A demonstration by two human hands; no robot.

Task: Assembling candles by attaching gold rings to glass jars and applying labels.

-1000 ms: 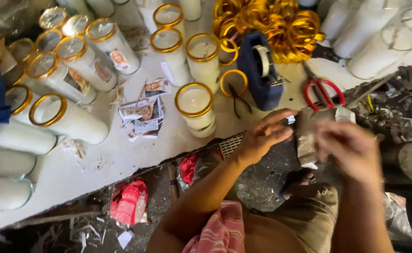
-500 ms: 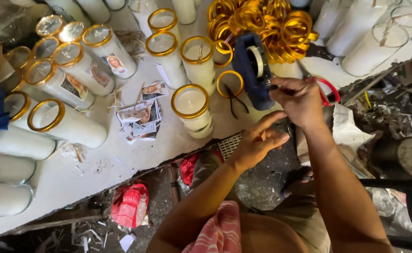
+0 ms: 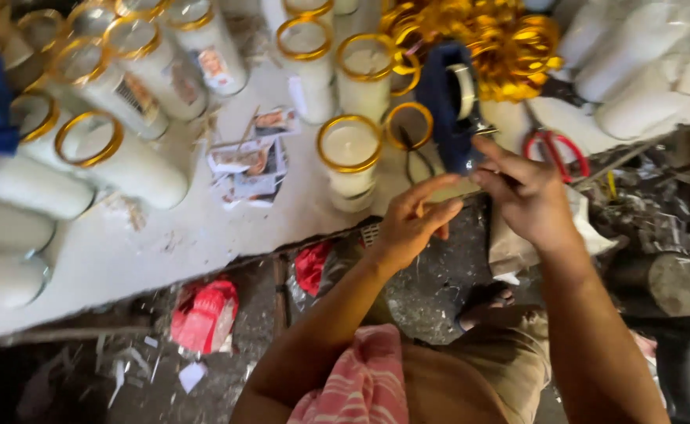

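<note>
While gold-rimmed candle jars (image 3: 117, 149) crowd the table's (image 3: 164, 235) left, the left hand (image 3: 411, 224) hovers half-spread, holding nothing; the right hand (image 3: 521, 192) pinches at the blue tape dispenser (image 3: 451, 106) just right of centre. Picture labels (image 3: 247, 161) lie unapplied, red scissors (image 3: 553, 149) far right.

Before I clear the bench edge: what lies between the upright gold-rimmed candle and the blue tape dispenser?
A loose gold ring lies flat there, seen in the head view.

the right hand (image 3: 529, 196) and left hand (image 3: 411, 224) meet at a blue tape dispenser (image 3: 455, 110) on the white table (image 3: 164, 235), beside a gold-rimmed glass candle (image 3: 350, 161) and red scissors (image 3: 557, 149)
</note>
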